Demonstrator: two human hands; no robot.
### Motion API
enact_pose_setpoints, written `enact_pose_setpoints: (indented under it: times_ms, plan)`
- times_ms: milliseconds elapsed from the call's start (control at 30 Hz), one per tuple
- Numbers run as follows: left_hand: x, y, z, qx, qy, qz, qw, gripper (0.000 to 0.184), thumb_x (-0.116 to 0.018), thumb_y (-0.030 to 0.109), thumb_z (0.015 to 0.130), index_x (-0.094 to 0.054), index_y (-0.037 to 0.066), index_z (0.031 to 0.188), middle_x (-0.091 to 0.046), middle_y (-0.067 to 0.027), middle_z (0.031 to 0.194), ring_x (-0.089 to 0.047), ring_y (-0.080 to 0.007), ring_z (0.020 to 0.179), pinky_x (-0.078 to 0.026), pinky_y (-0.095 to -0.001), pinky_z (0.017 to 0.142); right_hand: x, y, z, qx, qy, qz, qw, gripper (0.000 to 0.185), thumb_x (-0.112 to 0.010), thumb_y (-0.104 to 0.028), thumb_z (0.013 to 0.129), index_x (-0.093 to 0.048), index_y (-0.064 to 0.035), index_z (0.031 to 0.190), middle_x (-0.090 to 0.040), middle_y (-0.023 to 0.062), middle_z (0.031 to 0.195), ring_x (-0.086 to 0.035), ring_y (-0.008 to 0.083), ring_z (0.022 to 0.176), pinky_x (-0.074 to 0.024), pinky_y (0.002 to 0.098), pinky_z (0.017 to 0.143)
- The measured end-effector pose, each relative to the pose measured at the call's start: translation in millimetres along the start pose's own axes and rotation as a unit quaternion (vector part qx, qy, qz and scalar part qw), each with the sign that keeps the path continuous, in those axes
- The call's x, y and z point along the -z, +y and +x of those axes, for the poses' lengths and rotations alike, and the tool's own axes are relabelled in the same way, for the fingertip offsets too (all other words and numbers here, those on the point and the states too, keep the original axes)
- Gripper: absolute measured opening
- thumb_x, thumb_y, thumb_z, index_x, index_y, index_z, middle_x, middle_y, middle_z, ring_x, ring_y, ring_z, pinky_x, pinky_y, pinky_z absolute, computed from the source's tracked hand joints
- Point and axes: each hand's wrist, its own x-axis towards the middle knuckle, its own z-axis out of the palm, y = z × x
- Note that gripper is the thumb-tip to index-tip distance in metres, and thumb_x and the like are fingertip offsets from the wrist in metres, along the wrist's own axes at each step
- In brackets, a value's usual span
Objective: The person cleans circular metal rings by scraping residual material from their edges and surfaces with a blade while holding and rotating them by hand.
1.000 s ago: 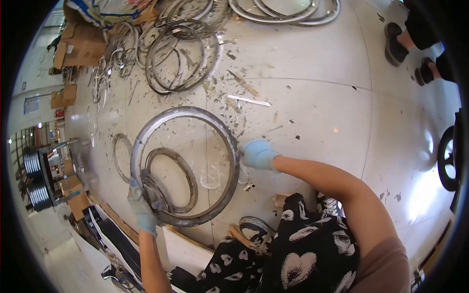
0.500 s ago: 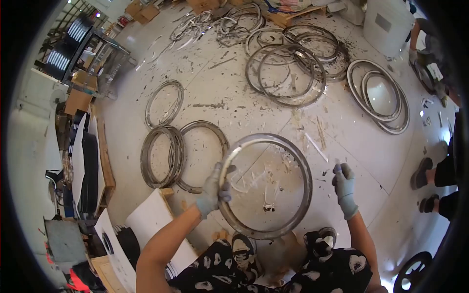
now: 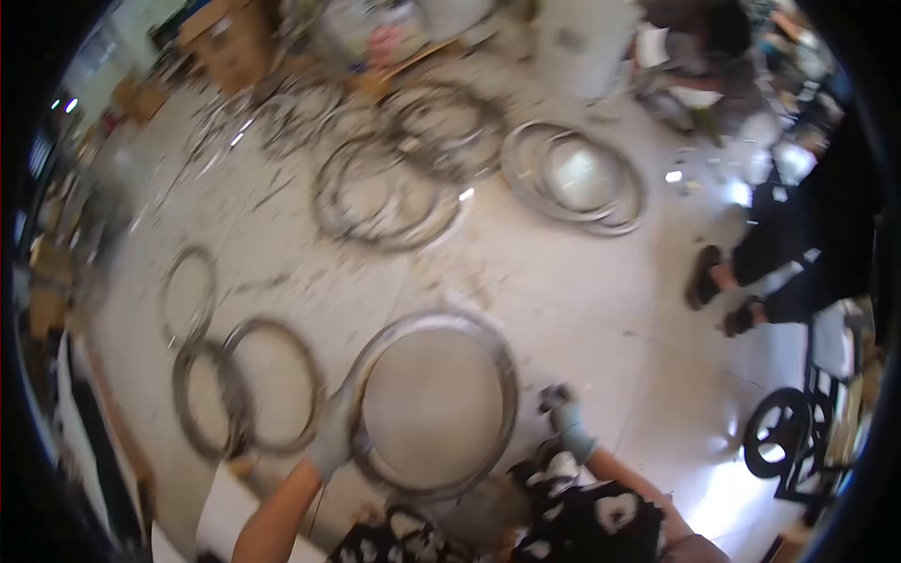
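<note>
Gripped one ring in closed left hand, couldn't tell hold of blurred right hand, judged handling unfinished, with other rings on floor.

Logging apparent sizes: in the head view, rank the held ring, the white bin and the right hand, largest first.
1. Ring
2. White bin, visible part
3. Right hand
Nearness to the camera leaves true sizes unsure.

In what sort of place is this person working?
Probably a workshop or warehouse: the gloved left hand holds a metal ring, more rings lie on the littered floor, and cardboard boxes stand beyond.
</note>
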Motion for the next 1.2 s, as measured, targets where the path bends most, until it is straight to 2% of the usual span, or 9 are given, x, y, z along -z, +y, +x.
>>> enact_pose_setpoints:
  times_ms: [133, 367, 700, 767, 800, 900, 933, 967, 1200]
  plan:
    - [-22, 17, -6, 0.05, 0.042, -0.099, 0.993, 0.067, -0.032, 0.065, 0.088, -0.05, 0.007, 0.117, -0.046, -0.0052, 0.049, -0.042, -0.0165, 0.035, -0.038, -0.03, 0.034, -8, 5, -8, -0.054, 0.004, -0.15, 0.987, 0.026, -0.068, -0.025, 0.082, -0.057, -0.0039, 0.092, -0.061, 0.0058, 0.071, -0.051, 0.0101, 0.051, -0.0376, 0.0267, 0.04]
    - [-19, -48, 22, 0.136, 0.11, -0.218, 0.96, 0.065, -0.026, 0.061, 0.092, -0.048, 0.001, 0.107, -0.057, -0.0161, 0.061, -0.048, -0.0221, 0.041, -0.044, -0.0346, 0.041, -25, -26, -18, -0.02, 0.026, -0.234, 0.972, 0.027, -0.064, -0.028, 0.083, -0.057, -0.0026, 0.092, -0.058, 0.0045, 0.069, -0.047, 0.0098, 0.05, -0.0375, 0.0253, 0.043]
    - [8, -162, 74, 0.203, 0.06, -0.333, 0.919, 0.062, -0.031, 0.073, 0.083, -0.044, 0.013, 0.083, -0.043, -0.0037, 0.059, -0.04, -0.0198, 0.048, -0.035, -0.0332, 0.045, -20, -36, -10, -0.059, -0.022, -0.27, 0.961, 0.035, -0.065, -0.025, 0.082, -0.057, 0.0011, 0.105, -0.062, 0.0102, 0.083, -0.056, 0.0138, 0.069, -0.0465, 0.0276, 0.059]
    - [-40, -122, 59, 0.207, 0.202, -0.198, 0.937, 0.064, -0.025, 0.071, 0.085, -0.044, 0.012, 0.071, -0.046, -0.0064, 0.056, -0.044, -0.025, 0.044, -0.039, -0.0404, 0.044, -21, -25, -14, 0.012, -0.009, -0.215, 0.977, 0.033, -0.063, -0.021, 0.083, -0.055, 0.0008, 0.107, -0.061, 0.0079, 0.087, -0.057, 0.0157, 0.077, -0.0484, 0.0281, 0.067]
    - [-10, -192, 89, 0.197, 0.038, -0.276, 0.94, 0.062, -0.025, 0.067, 0.088, -0.048, 0.011, 0.076, -0.052, -0.0085, 0.061, -0.053, -0.0231, 0.054, -0.044, -0.0426, 0.051, -16, -26, -6, -0.082, -0.045, -0.195, 0.976, 0.029, -0.061, -0.017, 0.084, -0.055, -0.0009, 0.107, -0.061, 0.0053, 0.088, -0.056, 0.0162, 0.078, -0.0491, 0.0296, 0.068]
    - [-43, -195, 88, -0.029, 0.31, 0.233, 0.921, 0.067, -0.019, 0.05, 0.094, -0.064, 0.0, 0.1, -0.061, -0.0238, 0.105, -0.057, -0.041, 0.099, -0.042, -0.048, 0.087, -34, -54, -20, -0.059, -0.09, -0.2, 0.974, 0.016, -0.057, -0.012, 0.086, -0.059, -0.0074, 0.102, -0.057, -0.001, 0.081, -0.051, 0.0088, 0.067, -0.0432, 0.0255, 0.055]
    - [-42, -117, 63, 0.163, 0.203, 0.265, 0.928, 0.071, -0.019, 0.054, 0.092, -0.061, 0.0, 0.109, -0.059, -0.0243, 0.111, -0.054, -0.0412, 0.107, -0.041, -0.046, 0.093, -26, -38, -10, -0.021, -0.096, -0.179, 0.979, 0.016, -0.058, -0.011, 0.086, -0.06, -0.007, 0.101, -0.057, -0.002, 0.078, -0.05, 0.0074, 0.064, -0.042, 0.0237, 0.053]
    - [-33, -108, 63, 0.178, 0.141, 0.293, 0.929, 0.075, -0.019, 0.058, 0.091, -0.06, -0.002, 0.11, -0.056, -0.028, 0.114, -0.053, -0.0408, 0.11, -0.039, -0.043, 0.095, -22, -36, -6, -0.008, -0.084, -0.207, 0.975, 0.016, -0.059, -0.012, 0.086, -0.061, -0.0047, 0.1, -0.057, -0.0019, 0.074, -0.051, 0.0072, 0.064, -0.042, 0.0231, 0.053]
    - [29, -84, 43, 0.021, 0.098, 0.502, 0.859, 0.056, -0.037, 0.049, 0.089, -0.063, 0.002, 0.101, -0.063, -0.0219, 0.099, -0.06, -0.0389, 0.09, -0.046, -0.0445, 0.082, -31, -51, -11, -0.026, -0.093, -0.261, 0.961, 0.013, -0.06, -0.011, 0.085, -0.057, -0.0034, 0.095, -0.053, -0.0003, 0.067, -0.048, 0.0096, 0.051, -0.0405, 0.0254, 0.046]
